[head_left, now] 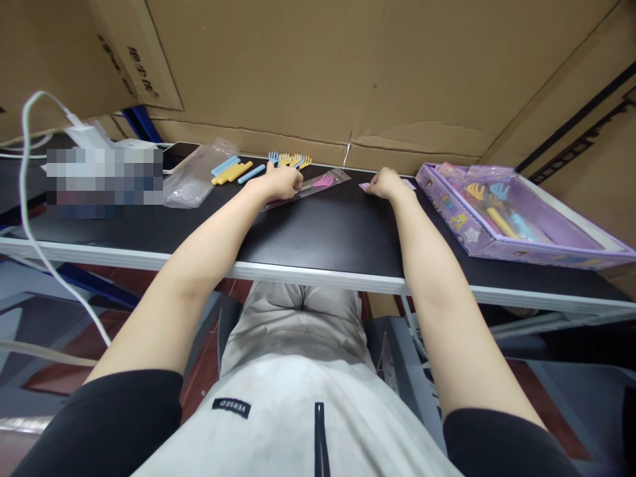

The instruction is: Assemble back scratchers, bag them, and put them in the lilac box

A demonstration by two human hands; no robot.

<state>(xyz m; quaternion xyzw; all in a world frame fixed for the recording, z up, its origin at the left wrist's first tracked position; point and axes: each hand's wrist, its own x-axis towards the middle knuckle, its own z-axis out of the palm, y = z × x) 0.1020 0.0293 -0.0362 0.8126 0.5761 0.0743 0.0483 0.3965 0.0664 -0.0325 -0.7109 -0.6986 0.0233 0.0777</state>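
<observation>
My left hand (284, 182), fingers curled, grips a narrow clear plastic bag (340, 175) lying at a slant on the table. Inside that bag shows the pink claw head (324, 180) of a small back scratcher; the rest is partly under my hand. Just behind the hand lie several blue and yellow claw heads (297, 160). Further left are loose yellow handles (232, 173) and blue handles (252, 174). With its fingers pinched, my right hand (385, 183) holds a small pink printed card (408, 185) at the tabletop; its fingertips are partly hidden.
A purple printed box tray (536, 252) at the right holds bagged yellow and blue back scratchers. Clear plastic bags (191, 182) lie left, beside a phone (183, 157) and a white charger (89, 136) with its cable. Cardboard (318, 73) walls the black table's (318, 232) back.
</observation>
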